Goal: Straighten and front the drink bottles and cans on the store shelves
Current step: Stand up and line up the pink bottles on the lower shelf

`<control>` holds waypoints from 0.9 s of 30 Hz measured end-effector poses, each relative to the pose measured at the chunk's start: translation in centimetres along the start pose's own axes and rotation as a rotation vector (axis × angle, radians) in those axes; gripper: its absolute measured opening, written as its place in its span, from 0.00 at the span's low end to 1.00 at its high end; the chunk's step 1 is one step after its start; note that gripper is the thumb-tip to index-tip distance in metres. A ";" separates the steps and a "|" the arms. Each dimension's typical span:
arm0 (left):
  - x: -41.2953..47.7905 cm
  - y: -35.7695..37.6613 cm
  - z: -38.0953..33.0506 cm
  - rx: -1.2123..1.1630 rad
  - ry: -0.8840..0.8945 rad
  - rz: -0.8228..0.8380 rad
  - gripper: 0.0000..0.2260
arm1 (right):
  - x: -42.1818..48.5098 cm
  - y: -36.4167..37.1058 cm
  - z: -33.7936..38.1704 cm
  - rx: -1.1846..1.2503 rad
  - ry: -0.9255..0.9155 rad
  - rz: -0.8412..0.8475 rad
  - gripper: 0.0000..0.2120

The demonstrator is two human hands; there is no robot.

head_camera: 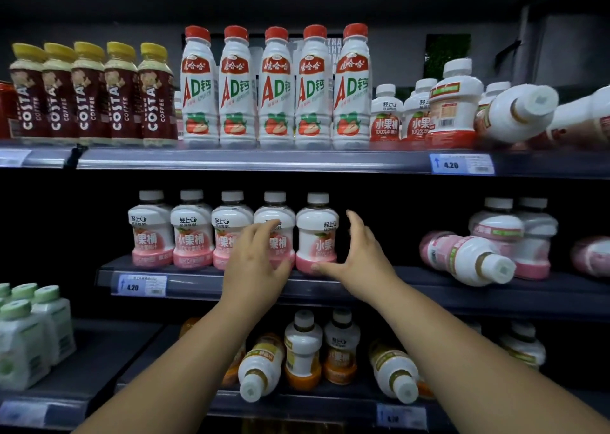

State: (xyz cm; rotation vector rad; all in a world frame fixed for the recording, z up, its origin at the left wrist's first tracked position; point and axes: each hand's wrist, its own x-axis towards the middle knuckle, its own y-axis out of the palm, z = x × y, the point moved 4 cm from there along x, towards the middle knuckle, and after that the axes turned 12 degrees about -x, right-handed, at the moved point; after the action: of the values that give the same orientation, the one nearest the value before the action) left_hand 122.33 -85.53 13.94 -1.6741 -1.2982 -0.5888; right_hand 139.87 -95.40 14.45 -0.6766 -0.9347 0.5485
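Observation:
Several pink-bottomed white juice bottles stand in a row on the middle shelf. My left hand lies with straight fingers against the front of the fourth bottle. My right hand is spread open just right of the rightmost bottle, thumb touching its pink base. Further right on this shelf a pink bottle lies on its side, cap toward me, in front of two upright ones.
The top shelf holds Costa coffee bottles, red-capped AD bottles, small apple juice bottles and a toppled white bottle at right. On the bottom shelf, orange-bottomed bottles, two toppled, and green-capped bottles at left.

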 end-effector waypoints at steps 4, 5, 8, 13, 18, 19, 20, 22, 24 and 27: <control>-0.2 2.3 -3.8 -0.047 0.077 0.023 0.27 | -1.4 -4.0 -1.3 -0.013 -0.052 -0.077 0.53; -0.3 3.3 -5.0 -0.068 0.096 0.036 0.27 | -1.9 -5.3 -1.8 -0.025 -0.060 -0.095 0.51; -0.5 6.6 -8.6 -0.111 0.134 0.092 0.29 | -3.8 -9.0 -3.7 -0.046 -0.080 -0.128 0.46; -1.0 12.1 -14.5 -0.198 0.182 0.182 0.31 | -6.6 -14.5 -7.7 -0.115 -0.057 -0.246 0.36; -1.4 16.1 -17.5 -0.260 0.224 0.255 0.33 | -7.7 -15.9 -12.4 -0.236 0.085 -0.230 0.28; -1.5 16.6 -17.6 -0.267 0.226 0.263 0.32 | -7.9 -15.7 -12.9 -0.230 0.092 -0.209 0.27; -1.5 17.0 -17.8 -0.274 0.221 0.270 0.32 | -8.0 -15.4 -13.4 -0.216 0.094 -0.196 0.27; -1.7 17.6 -17.8 -0.290 0.198 0.284 0.32 | -8.2 -15.0 -14.0 -0.188 0.097 -0.175 0.26; -1.8 18.0 -17.5 -0.299 0.180 0.295 0.33 | -8.3 -14.8 -14.4 -0.178 0.097 -0.177 0.26; -1.9 18.1 -17.0 -0.290 0.134 0.318 0.35 | -8.0 -14.6 -14.7 -0.177 0.095 -0.242 0.22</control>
State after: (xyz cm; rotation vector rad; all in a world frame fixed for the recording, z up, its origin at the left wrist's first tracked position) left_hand 141.17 -101.84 13.83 -1.9911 -0.8562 -0.7067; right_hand 150.61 -114.81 14.69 -0.7297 -0.9669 0.2184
